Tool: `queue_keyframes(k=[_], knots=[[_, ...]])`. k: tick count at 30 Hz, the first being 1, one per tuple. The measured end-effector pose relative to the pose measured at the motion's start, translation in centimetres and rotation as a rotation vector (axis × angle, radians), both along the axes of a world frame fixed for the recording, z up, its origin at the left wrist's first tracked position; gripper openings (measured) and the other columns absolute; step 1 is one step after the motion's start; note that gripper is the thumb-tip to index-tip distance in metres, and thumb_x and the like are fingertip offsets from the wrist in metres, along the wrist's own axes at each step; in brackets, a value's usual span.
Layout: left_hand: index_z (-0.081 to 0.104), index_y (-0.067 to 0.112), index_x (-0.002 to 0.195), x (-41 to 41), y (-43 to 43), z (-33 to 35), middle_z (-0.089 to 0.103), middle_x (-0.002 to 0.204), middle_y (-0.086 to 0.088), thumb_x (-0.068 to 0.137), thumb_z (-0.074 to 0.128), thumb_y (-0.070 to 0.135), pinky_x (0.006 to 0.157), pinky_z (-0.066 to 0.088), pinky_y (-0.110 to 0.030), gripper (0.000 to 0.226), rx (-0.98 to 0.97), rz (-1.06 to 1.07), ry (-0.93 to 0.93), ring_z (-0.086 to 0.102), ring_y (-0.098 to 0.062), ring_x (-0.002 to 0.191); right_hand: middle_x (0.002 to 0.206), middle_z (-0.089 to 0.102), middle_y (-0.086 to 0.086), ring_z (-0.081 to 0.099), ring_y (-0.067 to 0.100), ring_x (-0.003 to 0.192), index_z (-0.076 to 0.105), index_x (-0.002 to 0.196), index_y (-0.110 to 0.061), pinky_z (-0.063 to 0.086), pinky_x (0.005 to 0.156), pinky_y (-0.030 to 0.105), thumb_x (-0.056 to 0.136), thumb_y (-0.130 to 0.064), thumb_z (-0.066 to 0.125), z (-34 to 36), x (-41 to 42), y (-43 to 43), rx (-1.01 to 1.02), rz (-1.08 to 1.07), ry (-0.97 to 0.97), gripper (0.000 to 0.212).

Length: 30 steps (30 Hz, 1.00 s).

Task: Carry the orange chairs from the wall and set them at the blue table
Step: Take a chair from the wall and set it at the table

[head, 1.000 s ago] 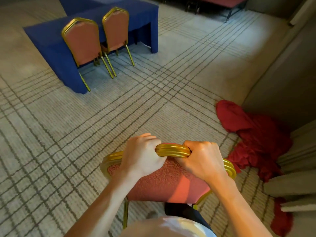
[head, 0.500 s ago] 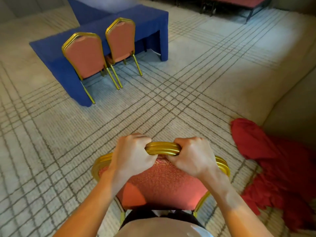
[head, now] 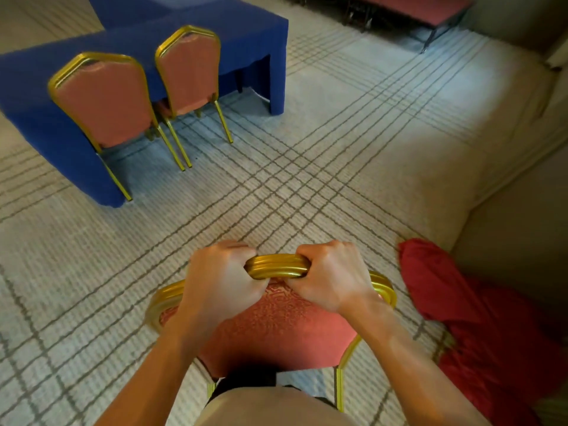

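Striped carpet [head: 338, 186] separates the orange chair [head: 276, 321], gripped by its gold top rail [head: 276, 267] in the left hand [head: 219, 287] and right hand [head: 330, 278], from the blue table [head: 246, 32] ahead-left, where a near chair [head: 107, 99] and a far chair [head: 190, 72] stand.

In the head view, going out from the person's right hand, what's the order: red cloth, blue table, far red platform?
1. red cloth: on the floor, just right of the right hand.
2. blue table: ahead, to the left.
3. red platform: at the far back, right.
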<state>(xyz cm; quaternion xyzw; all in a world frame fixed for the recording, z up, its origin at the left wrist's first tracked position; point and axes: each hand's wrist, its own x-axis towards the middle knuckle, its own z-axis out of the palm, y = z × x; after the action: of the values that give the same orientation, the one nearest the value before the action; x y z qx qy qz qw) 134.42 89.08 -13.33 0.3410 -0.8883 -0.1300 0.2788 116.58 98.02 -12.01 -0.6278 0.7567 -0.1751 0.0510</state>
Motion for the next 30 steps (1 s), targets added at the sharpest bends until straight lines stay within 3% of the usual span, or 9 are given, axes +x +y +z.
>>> queue_keyframes(k=[3, 8, 14, 20, 23, 26, 30], knots=[[0.045, 0.020, 0.051, -1.8, -5.2, 0.5, 0.045, 0.051, 0.008, 0.061, 0.068, 0.030, 0.042, 0.040, -0.032, 0.028, 0.004, -0.021, -0.014, 0.048, -0.017, 0.048, 0.054, 0.056, -0.006, 0.056, 0.018, 0.056, 0.039, 0.055, -0.031, 0.036, 0.062, 0.028, 0.071, -0.068, 0.040, 0.9, -1.5, -4.5, 0.044, -0.035, -0.021, 0.040], [0.041, 0.024, 0.054, -4.9, -12.0, 2.2, 0.040, 0.053, 0.011, 0.066, 0.061, 0.037, 0.043, 0.041, -0.033, 0.027, 0.006, -0.085, -0.019, 0.049, -0.016, 0.050, 0.057, 0.063, -0.004, 0.061, 0.019, 0.058, 0.054, 0.062, -0.024, 0.031, 0.062, 0.027, 0.078, -0.060, 0.061, 2.5, -4.7, -10.7, 0.010, -0.065, 0.070, 0.040], [0.049, 0.019, 0.052, -9.2, -19.8, 2.6, 0.041, 0.054, 0.011, 0.069, 0.061, 0.036, 0.042, 0.037, -0.032, 0.027, 0.015, -0.101, -0.029, 0.044, -0.013, 0.049, 0.048, 0.050, -0.009, 0.047, 0.013, 0.046, 0.034, 0.054, -0.034, 0.034, 0.059, 0.025, 0.075, -0.064, 0.050, 2.1, -9.0, -18.3, -0.057, -0.062, 0.021, 0.040], [0.052, 0.020, 0.054, -16.7, -27.6, 0.9, 0.041, 0.055, 0.010, 0.065, 0.072, 0.031, 0.042, 0.040, -0.030, 0.026, 0.010, -0.091, -0.124, 0.049, -0.018, 0.050, 0.050, 0.049, -0.011, 0.052, 0.011, 0.052, 0.051, 0.059, -0.030, 0.036, 0.060, 0.025, 0.077, -0.064, 0.052, -0.4, -16.4, -25.9, 0.018, -0.077, -0.039, 0.038], [0.049, 0.022, 0.054, -21.0, -32.2, 0.7, 0.051, 0.055, 0.005, 0.064, 0.075, 0.032, 0.044, 0.044, -0.036, 0.029, 0.021, -0.062, -0.151, 0.055, -0.021, 0.052, 0.053, 0.047, -0.010, 0.055, 0.014, 0.058, 0.047, 0.060, -0.031, 0.035, 0.063, 0.026, 0.074, -0.068, 0.051, -0.7, -20.8, -30.9, 0.035, -0.058, -0.077, 0.040], [0.043, 0.024, 0.054, -24.5, -36.3, 1.4, 0.046, 0.054, 0.006, 0.064, 0.071, 0.032, 0.044, 0.041, -0.035, 0.031, 0.056, -0.028, -0.120, 0.053, -0.020, 0.051, 0.050, 0.044, -0.009, 0.053, 0.014, 0.057, 0.046, 0.060, -0.031, 0.033, 0.063, 0.027, 0.069, -0.074, 0.038, 0.0, -25.1, -36.0, 0.005, -0.002, -0.051, 0.045], [0.051, 0.017, 0.052, -28.0, -41.6, 2.1, 0.049, 0.053, 0.004, 0.062, 0.067, 0.035, 0.043, 0.035, -0.031, 0.026, 0.051, 0.017, -0.142, 0.051, -0.020, 0.050, 0.047, 0.054, -0.003, 0.056, 0.019, 0.047, 0.028, 0.053, -0.036, 0.030, 0.055, 0.025, 0.072, -0.066, 0.052, -0.5, -29.1, -42.0, -0.151, 0.069, -0.037, 0.042]])
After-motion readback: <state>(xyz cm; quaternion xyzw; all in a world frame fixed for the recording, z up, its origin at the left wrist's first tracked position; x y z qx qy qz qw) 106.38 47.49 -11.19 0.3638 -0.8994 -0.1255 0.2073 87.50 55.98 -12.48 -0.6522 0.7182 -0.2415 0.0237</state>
